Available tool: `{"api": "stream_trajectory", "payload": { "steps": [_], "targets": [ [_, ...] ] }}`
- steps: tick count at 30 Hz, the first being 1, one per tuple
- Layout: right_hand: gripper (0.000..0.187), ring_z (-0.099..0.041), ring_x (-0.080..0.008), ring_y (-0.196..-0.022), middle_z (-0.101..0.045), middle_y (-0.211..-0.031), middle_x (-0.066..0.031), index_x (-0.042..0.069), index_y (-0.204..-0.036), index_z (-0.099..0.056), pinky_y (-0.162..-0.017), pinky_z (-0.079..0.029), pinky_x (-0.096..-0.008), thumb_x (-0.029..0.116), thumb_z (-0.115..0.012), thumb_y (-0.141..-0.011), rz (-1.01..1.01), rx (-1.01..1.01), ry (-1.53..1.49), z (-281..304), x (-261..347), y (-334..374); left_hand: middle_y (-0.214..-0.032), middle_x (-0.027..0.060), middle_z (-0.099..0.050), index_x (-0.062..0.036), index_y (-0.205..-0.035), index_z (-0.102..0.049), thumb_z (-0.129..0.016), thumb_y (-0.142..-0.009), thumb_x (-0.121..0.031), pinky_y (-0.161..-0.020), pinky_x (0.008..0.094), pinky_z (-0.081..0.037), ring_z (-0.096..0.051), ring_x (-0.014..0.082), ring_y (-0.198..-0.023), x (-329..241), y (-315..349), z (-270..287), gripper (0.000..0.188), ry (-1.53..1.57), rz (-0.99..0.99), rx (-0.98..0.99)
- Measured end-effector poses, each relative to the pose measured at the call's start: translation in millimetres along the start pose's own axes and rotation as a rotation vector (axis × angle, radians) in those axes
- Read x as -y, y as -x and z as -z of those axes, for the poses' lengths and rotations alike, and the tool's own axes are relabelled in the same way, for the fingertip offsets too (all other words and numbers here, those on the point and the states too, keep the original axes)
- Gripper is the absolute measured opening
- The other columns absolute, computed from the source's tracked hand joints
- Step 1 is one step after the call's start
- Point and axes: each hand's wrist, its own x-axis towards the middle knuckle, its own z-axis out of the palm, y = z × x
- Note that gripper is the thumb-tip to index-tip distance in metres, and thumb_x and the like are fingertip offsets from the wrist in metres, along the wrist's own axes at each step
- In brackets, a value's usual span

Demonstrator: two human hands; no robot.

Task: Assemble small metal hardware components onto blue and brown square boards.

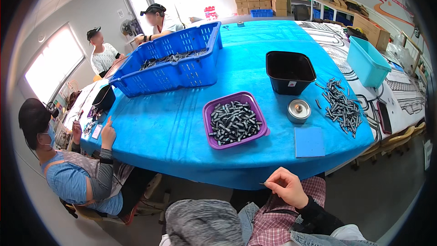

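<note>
My right hand (287, 188) is over my lap at the table's near edge, its thumb and forefinger closed in a pinch. A small dark strip (261, 183) sticks out from the fingertips; its kind is too small to make out. My left hand does not show. Beyond, on the table, a purple tub (266, 131) is filled with short grey-and-black pieces (234, 120). Nearest to my right hand on the tabletop lies a flat blue square pad (309, 142). Behind it stands a round metal tin (298, 111) with a knob-like centre. A loose heap of similar grey-and-black pieces (342, 108) spreads to the right.
A blue sheet (182, 155) covers the table. A black bin (291, 84) stands behind the tin, and a large blue crate (177, 75) at far left holds dark strips. A turquoise bin (368, 64) and a phone (383, 117) are at right. A co-worker (77, 168) sits left; two people stand farther back.
</note>
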Motion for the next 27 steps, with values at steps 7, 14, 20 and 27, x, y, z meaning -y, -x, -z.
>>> {"api": "stream_trajectory", "payload": {
  "steps": [7, 14, 20, 27],
  "targets": [
    [0.008, -0.054, -0.0067, -0.064, -0.054, -0.086, -0.0029, 0.001, -0.082, -0.061, -0.056, -0.043, -0.0184, 0.007, -0.067, -0.082, 0.013, 0.002, 0.003, 0.4, 3.6, 4.0, -0.078, 0.0175, -0.063, -0.0007, -0.103, -0.061, -0.049, -0.093, -0.042, -0.043, 0.0218, -0.041, -0.052, 0.0129, -0.048, -15.1, -40.6, -10.7, 0.045, -0.159, -0.081, 0.073],
    [0.006, -0.052, -0.0060, -0.064, -0.054, -0.086, -0.0023, 0.001, -0.082, -0.061, -0.055, -0.043, -0.0192, 0.004, -0.065, -0.082, 0.018, -0.017, -0.015, 10.0, 6.6, 12.5, -0.083, 0.0018, -0.052, -0.0029, -0.141, -0.025, -0.046, -0.095, -0.021, -0.052, 0.0220, -0.042, -0.050, 0.0077, -0.065, -135.7, 58.9, 129.2, 0.053, 0.060, 0.042, -0.918],
    [0.007, -0.057, -0.0125, -0.096, -0.046, -0.128, -0.0122, 0.002, -0.087, -0.062, -0.077, -0.047, -0.0227, 0.008, -0.064, -0.084, -0.078, 0.599, -0.126, 3.8, 17.0, 4.6, -0.062, 0.0019, -0.053, -0.0090, -0.126, -0.044, -0.039, -0.098, -0.034, -0.031, 0.0201, -0.033, -0.042, 0.0087, -0.034, 9.2, 53.3, 26.7, 0.038, 0.236, 0.290, -1.294],
    [0.005, -0.047, -0.0208, -0.117, -0.044, -0.128, -0.0104, 0.004, -0.088, -0.062, -0.092, -0.042, -0.0312, 0.009, -0.062, -0.087, -0.322, 0.861, -0.533, -19.4, -1.4, 2.3, -0.064, 0.0049, -0.052, -0.0043, -0.131, -0.039, -0.032, -0.100, -0.034, -0.035, 0.0215, -0.035, -0.042, 0.0085, -0.037, 73.4, 37.3, -21.1, 0.044, 0.425, 0.193, -1.150]
  ]
}}
